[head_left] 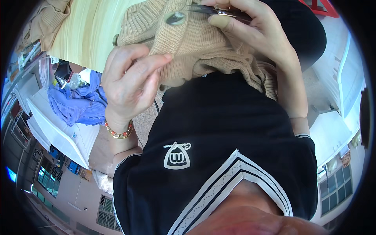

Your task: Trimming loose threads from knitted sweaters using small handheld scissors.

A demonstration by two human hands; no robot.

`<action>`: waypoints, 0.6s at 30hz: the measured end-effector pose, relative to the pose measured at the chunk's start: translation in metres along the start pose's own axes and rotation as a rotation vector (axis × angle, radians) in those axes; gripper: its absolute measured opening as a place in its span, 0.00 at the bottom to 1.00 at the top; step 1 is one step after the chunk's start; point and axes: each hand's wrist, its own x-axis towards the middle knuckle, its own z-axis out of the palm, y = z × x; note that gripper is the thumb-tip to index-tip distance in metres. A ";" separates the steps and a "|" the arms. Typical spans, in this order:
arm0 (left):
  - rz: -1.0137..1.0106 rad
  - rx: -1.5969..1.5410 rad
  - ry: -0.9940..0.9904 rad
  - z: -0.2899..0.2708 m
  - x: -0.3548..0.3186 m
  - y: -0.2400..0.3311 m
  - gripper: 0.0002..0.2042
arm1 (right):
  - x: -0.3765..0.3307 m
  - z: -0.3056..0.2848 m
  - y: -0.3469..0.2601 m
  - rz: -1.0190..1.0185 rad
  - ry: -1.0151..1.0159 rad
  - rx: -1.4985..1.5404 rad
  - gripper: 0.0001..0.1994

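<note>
Left hand [131, 80]: thumb and forefinger together, clamped on the lower stretch of the band [174, 39] of a beige knit [203, 35]. Right hand [256, 33]: fingers closed about a pair of dark snips [231, 14], blades pointing left; cannot tell whether the blades are parted. Key relation: the button [176, 18] sits on the band, just beside the snips' tips, to their left and slightly nearer the wearer; the left fingers lie below it, farther off than the tips. Band's long axis runs away from the body, leaning slightly right; the snips lie across that line. Knit is bunched between body and pale worktop [86, 29], partly over the worktop's edge, ribbed in places. Button round, glossy, mottled dark and pale.
</note>
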 end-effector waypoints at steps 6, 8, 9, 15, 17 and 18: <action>-0.002 -0.030 -0.078 0.001 -0.003 -0.001 0.18 | 0.003 0.012 0.017 -0.348 0.120 0.164 0.16; 0.001 -0.027 -0.052 0.002 -0.003 -0.001 0.18 | -0.004 0.007 -0.001 -0.028 0.026 0.020 0.16; 0.003 -0.030 -0.054 0.003 -0.003 -0.001 0.18 | -0.003 0.008 -0.003 0.025 0.039 0.007 0.16; 0.011 -0.048 -0.068 0.004 -0.006 -0.002 0.19 | -0.001 0.019 -0.003 0.041 0.077 -0.019 0.15; 0.001 -0.041 -0.052 0.005 -0.004 -0.002 0.17 | -0.002 0.022 0.004 -0.050 0.124 0.033 0.15; 0.002 -0.042 -0.057 0.005 -0.003 -0.002 0.17 | -0.001 0.022 0.004 -0.066 0.125 0.028 0.15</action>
